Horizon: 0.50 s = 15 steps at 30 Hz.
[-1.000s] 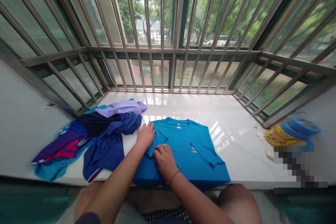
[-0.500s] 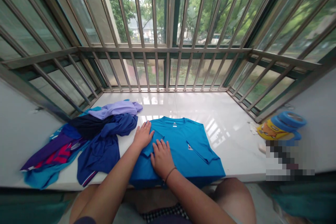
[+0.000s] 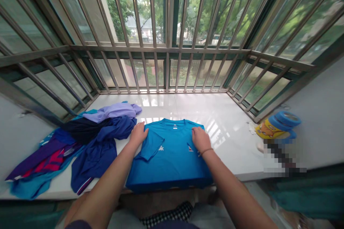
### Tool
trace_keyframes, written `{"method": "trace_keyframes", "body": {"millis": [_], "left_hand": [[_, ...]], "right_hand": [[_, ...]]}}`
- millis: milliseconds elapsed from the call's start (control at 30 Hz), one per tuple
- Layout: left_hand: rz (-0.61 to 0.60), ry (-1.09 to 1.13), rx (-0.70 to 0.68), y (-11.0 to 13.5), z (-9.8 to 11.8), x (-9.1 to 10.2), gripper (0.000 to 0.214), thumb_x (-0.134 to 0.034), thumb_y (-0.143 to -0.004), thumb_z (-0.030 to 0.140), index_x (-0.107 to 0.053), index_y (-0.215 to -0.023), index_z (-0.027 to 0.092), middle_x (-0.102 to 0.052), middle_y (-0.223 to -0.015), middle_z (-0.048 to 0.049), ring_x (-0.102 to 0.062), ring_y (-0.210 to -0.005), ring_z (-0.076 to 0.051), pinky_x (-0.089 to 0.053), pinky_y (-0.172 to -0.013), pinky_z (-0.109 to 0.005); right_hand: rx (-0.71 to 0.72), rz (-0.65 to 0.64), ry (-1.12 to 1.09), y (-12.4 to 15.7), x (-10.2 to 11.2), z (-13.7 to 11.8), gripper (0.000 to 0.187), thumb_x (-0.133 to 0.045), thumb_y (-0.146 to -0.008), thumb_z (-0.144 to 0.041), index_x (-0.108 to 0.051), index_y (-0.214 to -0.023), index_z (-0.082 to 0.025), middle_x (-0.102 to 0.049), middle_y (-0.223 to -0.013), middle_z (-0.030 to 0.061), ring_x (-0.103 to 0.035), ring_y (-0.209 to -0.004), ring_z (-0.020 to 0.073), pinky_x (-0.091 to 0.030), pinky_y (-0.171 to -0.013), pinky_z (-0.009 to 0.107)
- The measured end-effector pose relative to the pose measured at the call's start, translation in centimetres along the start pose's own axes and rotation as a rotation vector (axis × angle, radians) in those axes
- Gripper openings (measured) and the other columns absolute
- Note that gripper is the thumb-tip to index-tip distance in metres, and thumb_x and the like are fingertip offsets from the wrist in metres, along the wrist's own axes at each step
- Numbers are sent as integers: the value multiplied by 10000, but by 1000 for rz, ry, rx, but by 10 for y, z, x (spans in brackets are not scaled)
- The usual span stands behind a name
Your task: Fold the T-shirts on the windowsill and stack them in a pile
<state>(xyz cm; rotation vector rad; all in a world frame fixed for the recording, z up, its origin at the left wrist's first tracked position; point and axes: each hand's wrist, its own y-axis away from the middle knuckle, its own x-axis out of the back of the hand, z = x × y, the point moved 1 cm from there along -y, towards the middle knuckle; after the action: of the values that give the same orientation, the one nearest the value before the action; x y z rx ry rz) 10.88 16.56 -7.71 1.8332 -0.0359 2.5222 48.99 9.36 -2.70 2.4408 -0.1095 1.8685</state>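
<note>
A blue T-shirt (image 3: 172, 166) lies spread on the white sill, collar toward the window, its lower part hanging over the front edge. The sleeve on the left is folded inward across the body, beside a small white logo. At the left shoulder edge, my left hand (image 3: 138, 134) is closed on the fabric, thumb over the cloth. My right hand (image 3: 201, 139) has its fingers curled on the cloth near the right shoulder, and its wrist with a thin band covers part of the right side. The right sleeve is mostly hidden under that hand and forearm.
A heap of purple, navy and red clothes (image 3: 99, 139) lies to the left on the white sill (image 3: 228, 150). At the right wall stands a yellow and blue cup (image 3: 276, 125), beside a blurred patch. Metal window bars (image 3: 166, 71) enclose the back and sides.
My right hand has moved from the left sleeve across to the right shoulder and its fingers have curled. The shirt's right side now lies further in. My left hand stays at the left shoulder.
</note>
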Motion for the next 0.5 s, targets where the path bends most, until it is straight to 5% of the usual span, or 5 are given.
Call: {"method": "trace_keyframes", "body": {"millis": [67, 167, 333, 500], "left_hand": [[-47, -9, 16, -15, -2, 10, 453, -650, -966, 395, -722, -1323, 126, -714, -1359, -214, -675, -1274, -341, -511, -1065, -379], [-141, -10, 30, -40, 0, 21, 306, -785, -848, 380, -797, -1076, 177, -793, -1099, -133, -739, -1070, -297, -540, -903, -313], [-314, -22, 85, -74, 2, 32, 228, -897, -675, 372, -779, -793, 217, -793, -830, -64, -738, -880, -271, -510, -737, -288], [-482, 22, 140, -82, 0, 36, 301, -903, -663, 435, -726, -642, 193, -727, -629, -46, -662, -638, -214, -457, -591, -278]], "right_hand": [[-81, -65, 11, -28, 16, 37, 386, -477, -1089, -280, -693, -1375, -135, -720, -1322, 197, -694, -1185, 282, -497, -995, 359], [-118, -183, -8, -60, 26, 69, 405, -681, -1004, -318, -699, -1345, -101, -783, -1126, 161, -741, -1024, 251, -512, -874, 301], [-149, -265, -52, -91, 26, 85, 585, -793, -932, -319, -631, -1450, -101, -795, -1124, 132, -742, -920, 194, -507, -787, 253], [-131, -344, -79, -105, 26, 92, 281, -813, -886, -253, -808, -1148, -152, -814, -1016, 86, -725, -806, 158, -488, -718, 227]]}}
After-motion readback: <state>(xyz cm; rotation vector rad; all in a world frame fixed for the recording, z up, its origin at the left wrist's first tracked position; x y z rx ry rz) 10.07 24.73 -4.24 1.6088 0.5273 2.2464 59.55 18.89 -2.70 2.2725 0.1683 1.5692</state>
